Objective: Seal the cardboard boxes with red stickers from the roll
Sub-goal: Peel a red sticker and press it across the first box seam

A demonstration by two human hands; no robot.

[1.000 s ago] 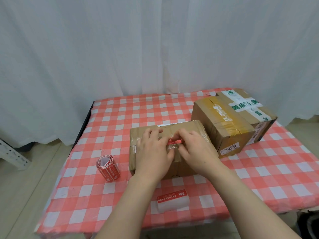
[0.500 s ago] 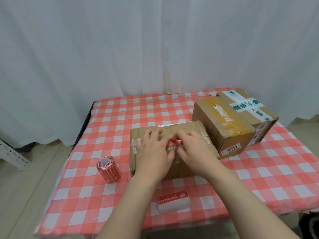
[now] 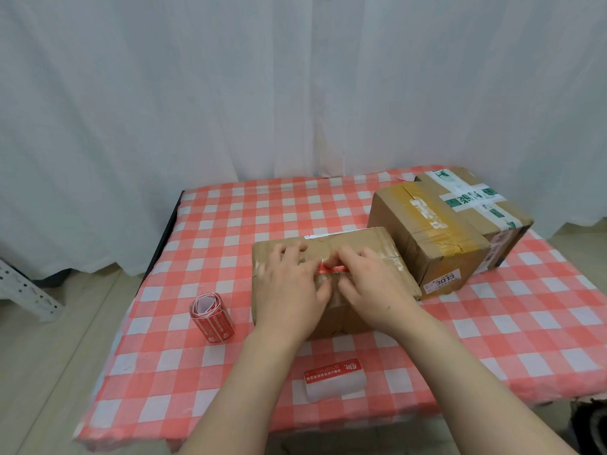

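Left hand (image 3: 289,284) lies flat, fingers straight, on the cardboard box (image 3: 358,241) to steady it; right hand (image 3: 377,285) pinches the red sticker (image 3: 331,269) across its top to seal it.

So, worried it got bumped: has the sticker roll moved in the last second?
No. The sticker roll stands on the same tablecloth squares, equally far left of the near box.

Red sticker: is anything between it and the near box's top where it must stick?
Nothing visible. The red sticker lies on top of the near box, with the left hand and right hand touching its ends.
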